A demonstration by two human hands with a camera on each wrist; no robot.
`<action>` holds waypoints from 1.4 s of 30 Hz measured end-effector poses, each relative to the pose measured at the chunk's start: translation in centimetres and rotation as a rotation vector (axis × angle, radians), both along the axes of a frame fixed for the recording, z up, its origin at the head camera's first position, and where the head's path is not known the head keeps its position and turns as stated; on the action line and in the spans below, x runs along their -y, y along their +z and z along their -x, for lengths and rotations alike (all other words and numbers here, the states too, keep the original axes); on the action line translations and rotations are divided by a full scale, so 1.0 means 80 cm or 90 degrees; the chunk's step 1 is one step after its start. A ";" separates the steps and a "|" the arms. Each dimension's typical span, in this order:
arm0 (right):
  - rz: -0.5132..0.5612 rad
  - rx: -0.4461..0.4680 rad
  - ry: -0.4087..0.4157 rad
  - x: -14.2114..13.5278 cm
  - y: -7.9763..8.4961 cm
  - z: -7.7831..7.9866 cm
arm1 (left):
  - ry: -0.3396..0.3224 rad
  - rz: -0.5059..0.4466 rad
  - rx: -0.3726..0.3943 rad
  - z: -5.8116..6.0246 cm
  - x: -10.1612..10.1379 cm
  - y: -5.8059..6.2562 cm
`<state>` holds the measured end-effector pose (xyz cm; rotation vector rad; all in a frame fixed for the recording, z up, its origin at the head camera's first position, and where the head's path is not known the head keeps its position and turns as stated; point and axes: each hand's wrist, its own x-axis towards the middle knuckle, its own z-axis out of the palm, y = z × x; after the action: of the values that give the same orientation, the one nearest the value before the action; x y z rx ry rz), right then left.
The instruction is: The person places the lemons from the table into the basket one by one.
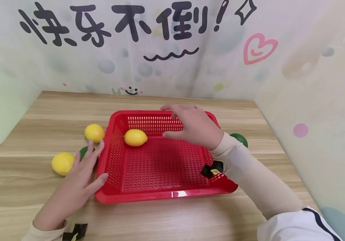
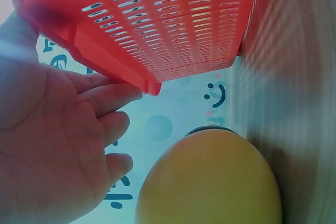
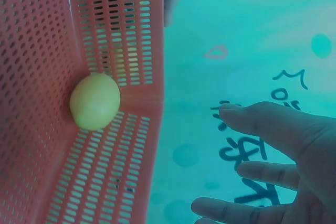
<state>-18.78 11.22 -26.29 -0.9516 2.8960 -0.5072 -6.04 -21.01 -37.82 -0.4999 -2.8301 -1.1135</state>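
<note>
A red plastic basket (image 1: 166, 194) with slotted sides stands on the table, one yellow lemon (image 1: 135, 137) lying in its far left corner. My left hand (image 1: 80, 179) touches the basket's left rim, its fingers extended and its thumb over the edge. In the left wrist view, the fingers of that hand (image 2: 63, 124) lie along the outside of the rim, beside a large yellow-orange round fruit (image 2: 210, 182). Over the basket's far right part hovers my right hand (image 1: 195, 125), fingers spread and holding nothing. The right wrist view shows the same hand (image 3: 283, 166) apart from the lemon (image 3: 95, 101).
Two yellow lemons, one nearer the back (image 1: 94, 133) and one farther left (image 1: 63, 163), lie left of the basket. A dark green fruit (image 1: 83, 152) is partly hidden behind my left fingers. Another green fruit (image 1: 239, 139) sits right of the basket. A printed wall (image 1: 172, 77) closes off the back.
</note>
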 end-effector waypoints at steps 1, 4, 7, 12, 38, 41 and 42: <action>0.001 -0.003 -0.004 -0.005 0.001 -0.001 | -0.001 0.001 0.001 0.000 0.000 0.000; 0.018 0.002 -0.020 -0.022 0.002 -0.005 | -0.005 0.002 0.001 0.000 0.000 0.000; 0.045 0.015 -0.043 -0.043 0.003 -0.007 | -0.008 0.000 0.001 0.001 0.002 -0.001; 0.075 0.035 -0.090 -0.080 0.002 -0.011 | -0.011 -0.003 0.003 0.001 0.005 -0.001; 0.108 0.055 -0.251 -0.221 -0.049 -0.041 | -0.021 -0.010 0.003 0.004 0.006 0.002; 0.104 0.064 -0.262 -0.230 -0.057 -0.043 | -0.022 -0.015 0.003 0.004 0.006 0.000; 0.103 0.066 -0.267 -0.232 -0.059 -0.043 | -0.024 -0.016 0.002 0.004 0.005 -0.001</action>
<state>-15.32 29.78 -31.04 -0.3074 2.9935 -0.7968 -6.38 -21.43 -37.87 -0.5519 -2.8168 -1.1564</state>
